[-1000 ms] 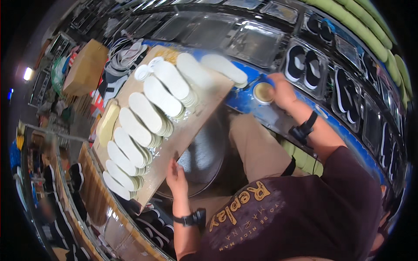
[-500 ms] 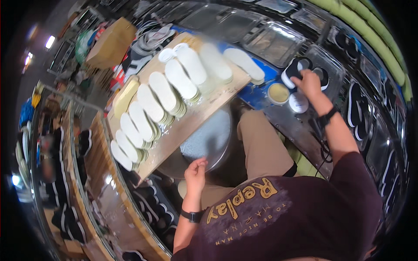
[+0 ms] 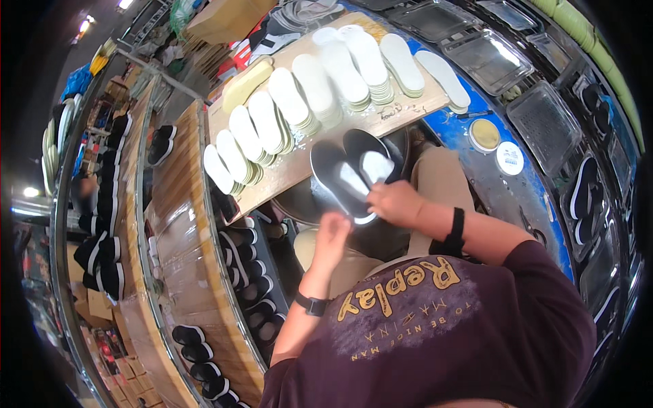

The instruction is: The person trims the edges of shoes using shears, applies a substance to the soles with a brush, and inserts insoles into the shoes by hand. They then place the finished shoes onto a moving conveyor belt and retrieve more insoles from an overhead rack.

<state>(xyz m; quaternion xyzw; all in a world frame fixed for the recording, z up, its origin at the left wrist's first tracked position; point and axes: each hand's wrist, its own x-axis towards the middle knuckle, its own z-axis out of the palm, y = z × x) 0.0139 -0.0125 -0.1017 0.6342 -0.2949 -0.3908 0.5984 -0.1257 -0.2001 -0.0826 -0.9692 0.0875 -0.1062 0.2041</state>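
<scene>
A pair of black shoes (image 3: 338,178) with white insoles inside is held above my lap, in front of the wooden board (image 3: 401,115). My right hand (image 3: 394,202), with a black wristband, grips the pair at the heel end. My left hand (image 3: 333,234), with a dark watch on its wrist, is raised just below the shoes, fingers loosely apart and touching or almost touching the nearer shoe's edge. Several stacks of white insoles (image 3: 320,88) lie in a row across the board.
A small round tin of yellow paste (image 3: 484,134) and a white lid (image 3: 509,158) sit on the blue bench edge (image 3: 537,224) to the right. Clear plastic trays (image 3: 490,58) lie beyond. Rows of black shoes (image 3: 248,285) fill wooden racks on the left.
My right hand came back from the tin on the right and now holds a pair of black shoes over my lap. My left hand rose from my lap to meet them.
</scene>
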